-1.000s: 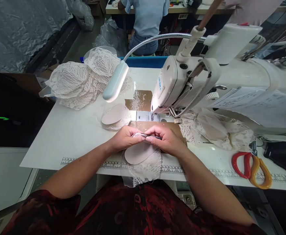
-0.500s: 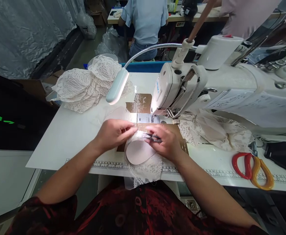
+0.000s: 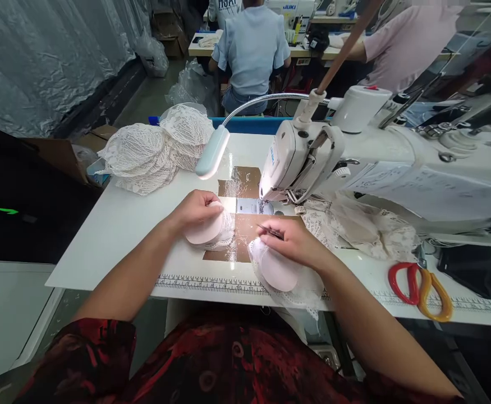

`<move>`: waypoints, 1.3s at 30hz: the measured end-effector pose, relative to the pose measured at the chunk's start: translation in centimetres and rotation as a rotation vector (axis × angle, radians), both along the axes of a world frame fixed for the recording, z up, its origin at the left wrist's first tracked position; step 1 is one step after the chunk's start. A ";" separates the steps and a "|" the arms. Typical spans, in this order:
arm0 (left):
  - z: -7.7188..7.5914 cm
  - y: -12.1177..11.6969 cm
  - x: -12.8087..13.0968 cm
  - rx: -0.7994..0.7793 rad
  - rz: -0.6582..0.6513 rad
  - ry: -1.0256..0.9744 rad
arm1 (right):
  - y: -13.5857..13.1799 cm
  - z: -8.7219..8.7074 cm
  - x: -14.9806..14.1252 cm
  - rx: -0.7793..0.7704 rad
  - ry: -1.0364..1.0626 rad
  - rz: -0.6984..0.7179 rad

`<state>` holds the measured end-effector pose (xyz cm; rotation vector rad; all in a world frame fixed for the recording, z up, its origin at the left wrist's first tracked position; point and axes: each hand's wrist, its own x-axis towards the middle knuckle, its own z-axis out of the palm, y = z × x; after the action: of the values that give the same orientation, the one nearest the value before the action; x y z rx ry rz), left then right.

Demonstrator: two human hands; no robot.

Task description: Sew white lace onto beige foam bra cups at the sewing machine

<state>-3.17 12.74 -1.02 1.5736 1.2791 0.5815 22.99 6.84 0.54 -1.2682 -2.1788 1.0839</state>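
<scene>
My left hand (image 3: 197,212) pinches the top edge of a pale pink bra cup (image 3: 205,231) with a lace border, left of the sewing machine's needle plate. Small dark thread snips (image 3: 271,232) sit in the closed fingers of my right hand (image 3: 289,240). Under that hand lies a second pink bra cup (image 3: 279,270) with white lace, its lower edge hanging over the table front. Whether the right fingers also grip this lace, I cannot tell. The sewing machine (image 3: 287,160) stands just beyond both hands, its needle area lit by a lamp (image 3: 212,152).
Stacked lace pieces (image 3: 144,151) lie at the back left. More lace fabric (image 3: 358,224) is bunched under the machine arm. Scissors (image 3: 420,289) with red and orange handles rest at the right. A printed ruler (image 3: 211,285) runs along the front edge. Co-workers (image 3: 251,50) sit beyond.
My left hand has left the near cup and moved left onto the other cup, now gripping it. My right hand has shifted slightly right with the snips; the near cup has moved right too.
</scene>
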 end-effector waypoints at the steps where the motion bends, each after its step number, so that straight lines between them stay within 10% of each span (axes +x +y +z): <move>1: 0.2 -0.3 0.2 -0.013 0.004 -0.034 | 0.3 -0.1 -0.6 -0.032 0.070 -0.045; 9: 0.4 -0.8 -0.2 -0.035 -0.035 -0.100 | 1.2 -2.7 -4.0 -0.188 0.297 -0.094; 17: 0.2 -1.1 1.6 0.305 -0.284 0.024 | 1.1 -3.0 -3.3 -0.194 0.384 -0.092; 39: -0.9 -1.5 2.8 -0.228 -0.317 -0.282 | 1.5 -1.9 -1.3 -0.136 0.239 -0.023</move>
<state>-0.38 11.24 -1.92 1.4090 0.8328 0.4208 21.73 8.31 -1.39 -1.1499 -1.9376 1.3204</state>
